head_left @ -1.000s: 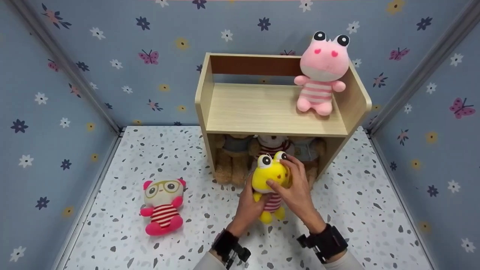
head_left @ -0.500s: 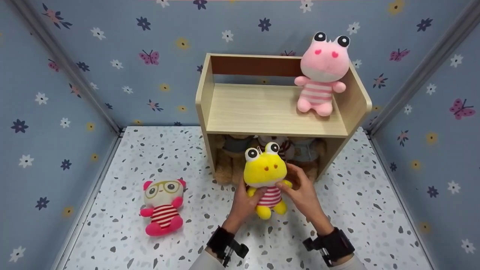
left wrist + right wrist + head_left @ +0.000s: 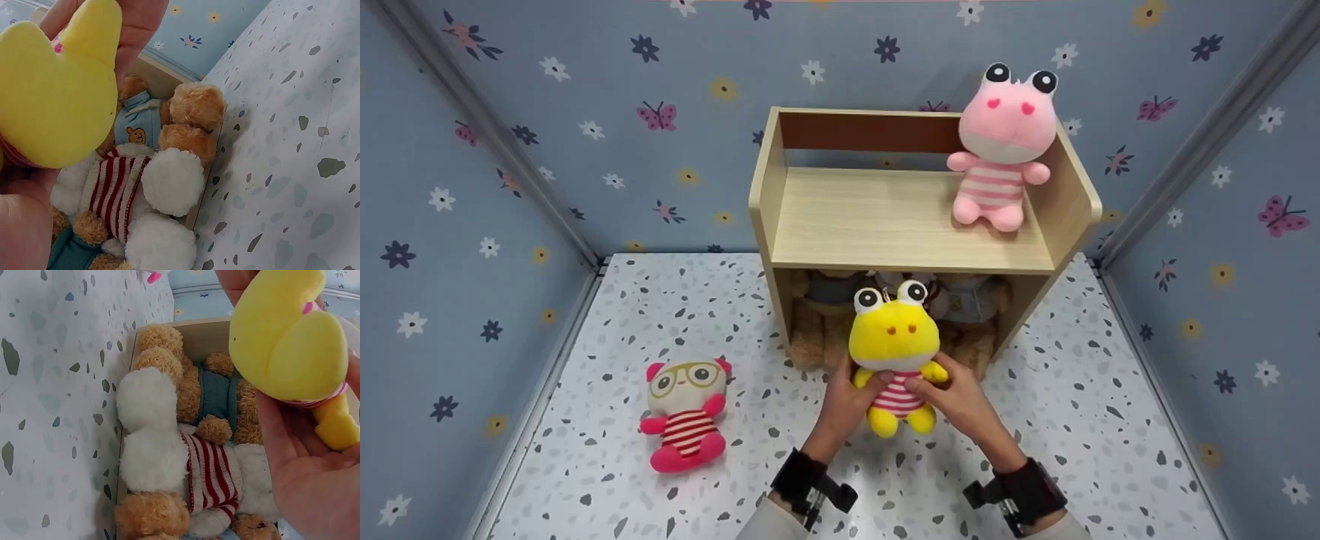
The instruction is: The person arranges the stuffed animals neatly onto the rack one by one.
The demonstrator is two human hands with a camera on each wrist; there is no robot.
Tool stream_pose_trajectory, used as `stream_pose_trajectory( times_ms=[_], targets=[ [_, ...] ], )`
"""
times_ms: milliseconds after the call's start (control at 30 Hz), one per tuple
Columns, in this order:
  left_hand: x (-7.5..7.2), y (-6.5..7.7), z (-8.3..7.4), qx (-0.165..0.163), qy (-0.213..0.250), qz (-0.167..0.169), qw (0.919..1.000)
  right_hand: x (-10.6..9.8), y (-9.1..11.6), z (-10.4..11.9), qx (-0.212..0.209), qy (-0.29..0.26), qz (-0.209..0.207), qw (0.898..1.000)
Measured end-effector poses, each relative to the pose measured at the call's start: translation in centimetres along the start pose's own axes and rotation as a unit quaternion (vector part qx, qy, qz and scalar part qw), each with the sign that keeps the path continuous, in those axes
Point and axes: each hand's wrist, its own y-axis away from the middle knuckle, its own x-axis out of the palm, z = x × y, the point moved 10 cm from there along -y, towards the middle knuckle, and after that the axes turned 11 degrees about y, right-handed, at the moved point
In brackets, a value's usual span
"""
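A yellow frog plush [image 3: 894, 334] with bulging white eyes and a pink-striped body is held upright before the shelf, facing the head camera. My left hand [image 3: 844, 405] grips one side of its body, thumb across the stripes. On the other side my right hand [image 3: 960, 401] grips it the same way, thumb on the front and fingers behind. Both wrist views show the plush's yellow underside [image 3: 59, 95] close up; in the right wrist view, my right palm [image 3: 315, 489] lies along its back. The fingers behind the body are hidden in the head view.
The wooden shelf [image 3: 877, 217] bears a pink frog plush [image 3: 1005, 142] at its upper right. Below sit a white bear in a striped sweater [image 3: 115, 188], a bear in light blue [image 3: 138, 121] and one in teal [image 3: 216, 396]. A pink panda plush [image 3: 688, 420] lies left on the speckled floor.
The yellow frog plush has turned to face the head camera and straightened up. My right hand has slid from its head down to its side; my left hand still holds it.
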Motion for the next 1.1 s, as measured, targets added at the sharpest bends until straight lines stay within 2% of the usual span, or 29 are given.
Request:
stream_pose_trajectory(
  times_ms=[100, 300, 533, 633, 733, 867, 1100],
  targets=[
    [-0.4, 0.0, -0.2, 0.001, -0.011, -0.010, 0.9999, -0.1, 0.0, 0.5, -0.005, -0.001, -0.009, 1.000],
    [-0.9, 0.0, -1.0, 0.011, -0.027, -0.026, 0.9992, -1.0, 0.0, 1.3, -0.006, 0.003, -0.056, 0.998],
    [-1.4, 0.6, -1.1, -0.005, -0.004, 0.010, 0.9999, -3.5, 0.1, 3.2, -0.044, -0.013, -0.129, 0.991],
    [-2.1, 0.9, -1.2, 0.005, 0.009, 0.015, 0.9998, -5.1, 0.1, 4.6, -0.061, -0.013, -0.161, 0.985],
    [-2.8, 1.0, -1.4, 0.032, 0.016, 0.018, 0.9992, -6.6, -0.3, 6.2, -0.072, -0.001, -0.185, 0.980],
    [-3.4, 1.0, -1.6, 0.054, 0.002, 0.018, 0.9984, -8.4, -1.2, 8.7, -0.093, -0.009, -0.207, 0.974],
    [-4.3, 1.3, -1.2, 0.041, -0.023, 0.008, 0.9989, -10.6, -3.6, 13.7, -0.163, -0.041, -0.216, 0.962]
  ],
)
